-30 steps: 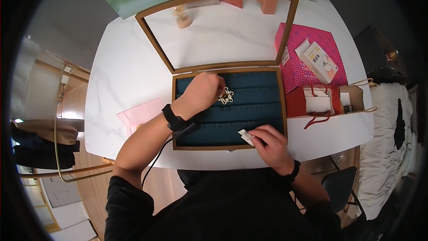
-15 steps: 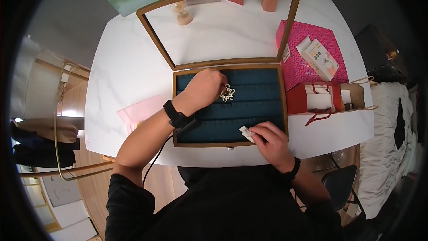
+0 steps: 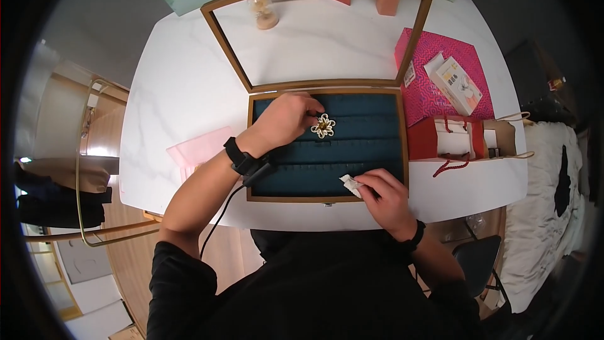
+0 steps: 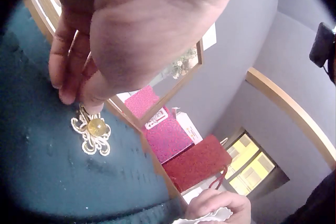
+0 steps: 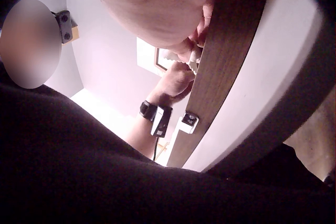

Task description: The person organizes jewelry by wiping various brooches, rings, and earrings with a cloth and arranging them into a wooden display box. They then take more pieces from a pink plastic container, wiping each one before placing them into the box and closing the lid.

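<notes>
Over the box's teal lining, my left hand [image 3: 286, 118] holds a flower-shaped brooch [image 3: 323, 126] at its edge, thumb and fingers at the upper petals. The brooch [image 4: 96, 128] has looped pale petals and a round yellow stone. My right hand [image 3: 385, 199] pinches a small crumpled white cloth [image 3: 350, 184] with a scalloped edge above the box's near right corner. The wooden display box [image 3: 251, 170] stands with its glass lid [image 3: 221, 43] raised; its teal lining [image 3: 289, 184] has several slotted rows. In the right wrist view, the box's front wall [image 5: 226, 56] partly hides the fingers.
A pink flat box [image 3: 423, 82] and a small white carton [image 3: 457, 85] lie to the right, beside a red paper bag [image 3: 425, 141] with rope handles. Left of the display box lies a pink case [image 3: 201, 147]. A small glass dome [image 3: 267, 20] shows through the lid.
The brooch now faces up more fully, with its yellow centre showing and less of it behind the left fingers. Its place over the box is about the same. The right hand keeps the cloth.
</notes>
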### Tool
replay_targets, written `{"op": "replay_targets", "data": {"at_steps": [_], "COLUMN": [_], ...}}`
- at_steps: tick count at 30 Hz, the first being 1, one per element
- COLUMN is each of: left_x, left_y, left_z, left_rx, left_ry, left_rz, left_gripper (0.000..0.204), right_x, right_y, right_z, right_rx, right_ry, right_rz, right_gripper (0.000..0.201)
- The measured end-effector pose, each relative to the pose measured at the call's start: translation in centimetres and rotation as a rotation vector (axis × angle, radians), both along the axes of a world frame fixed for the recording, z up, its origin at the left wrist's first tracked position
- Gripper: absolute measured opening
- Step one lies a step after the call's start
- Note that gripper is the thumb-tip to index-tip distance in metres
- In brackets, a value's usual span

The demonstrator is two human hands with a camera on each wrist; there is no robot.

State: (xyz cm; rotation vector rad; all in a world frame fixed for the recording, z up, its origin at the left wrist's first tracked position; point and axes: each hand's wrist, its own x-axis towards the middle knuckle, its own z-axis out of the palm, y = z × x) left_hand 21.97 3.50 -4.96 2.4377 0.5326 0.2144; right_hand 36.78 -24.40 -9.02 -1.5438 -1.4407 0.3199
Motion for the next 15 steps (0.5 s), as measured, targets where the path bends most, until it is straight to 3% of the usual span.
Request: {"op": "replay_targets", "data": {"at_steps": [8,15], "left_x": [0.42,0.46], "left_y": [-0.83,-0.72], "left_z": [-0.44,-0.77], "left_rx": [0.117,0.038], "left_ry": [-0.037,-0.023], "left_rz": [-0.073,-0.027], "left_gripper": [0.02,0.021], "right_x": [0.02,0.11], "right_y": [-0.2,-0.25], "right_z": [-0.1,-0.03], "right_rx": [-0.009,-0.015], "right_ry": [0.009,-0.002], "right_rz": [0.0,0.006], "right_gripper": [0.018,0.018]}}
